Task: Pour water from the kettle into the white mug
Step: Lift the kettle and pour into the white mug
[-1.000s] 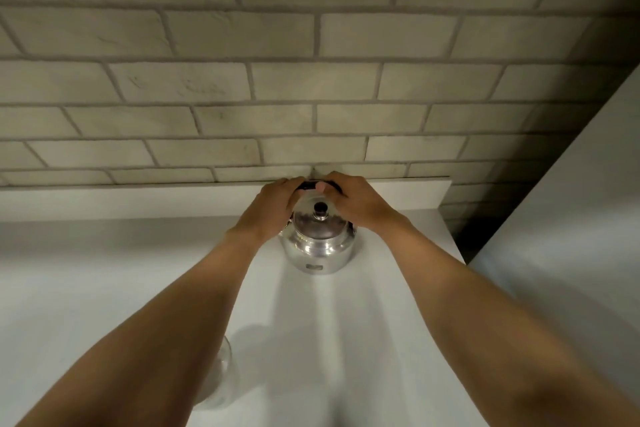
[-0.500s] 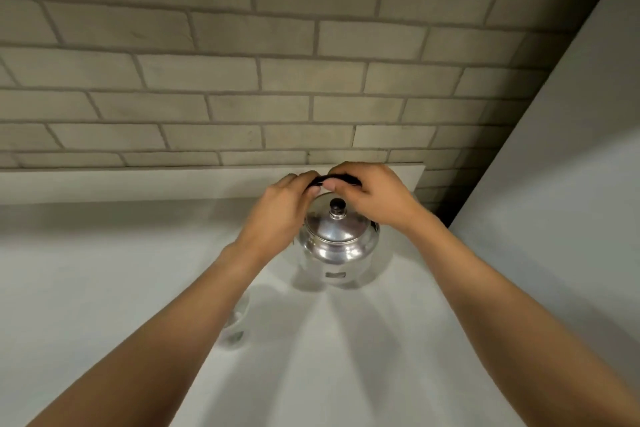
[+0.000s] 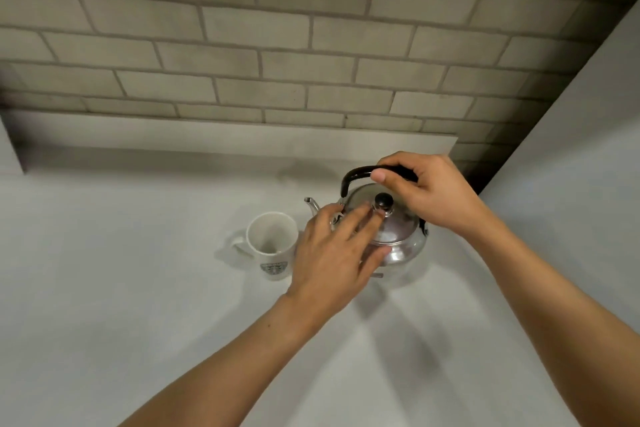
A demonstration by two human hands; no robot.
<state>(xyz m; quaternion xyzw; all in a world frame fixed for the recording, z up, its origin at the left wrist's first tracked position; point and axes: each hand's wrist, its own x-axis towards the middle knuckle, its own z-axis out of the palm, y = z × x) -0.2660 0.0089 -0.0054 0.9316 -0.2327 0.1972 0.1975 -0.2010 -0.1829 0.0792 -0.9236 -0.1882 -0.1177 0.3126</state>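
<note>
On the pale counter [image 3: 138, 322], the polished steel kettle [image 3: 398, 246] is stood with the white printed mug [image 3: 272, 244] just beside its spout. Water could be spilled past the mug if the lid slips during tilting. The right hand [image 3: 426, 194] is closed around the black handle [image 3: 356, 174]; the left hand [image 3: 332, 260] is laid flat, fingers spread, seemingly touching the lid.

1. The kettle [image 3: 398, 239] was polished metal, mirror-bright (glare all over the lid).
2. Its handle [image 3: 356, 175] and knob [image 3: 383, 200] looked like glossy black plastic.
3. The white mug [image 3: 272, 246] showed smooth glazed ceramic.
4. The counter [image 3: 138, 288] was matt; the brick wall [image 3: 277, 45] rough.
</note>
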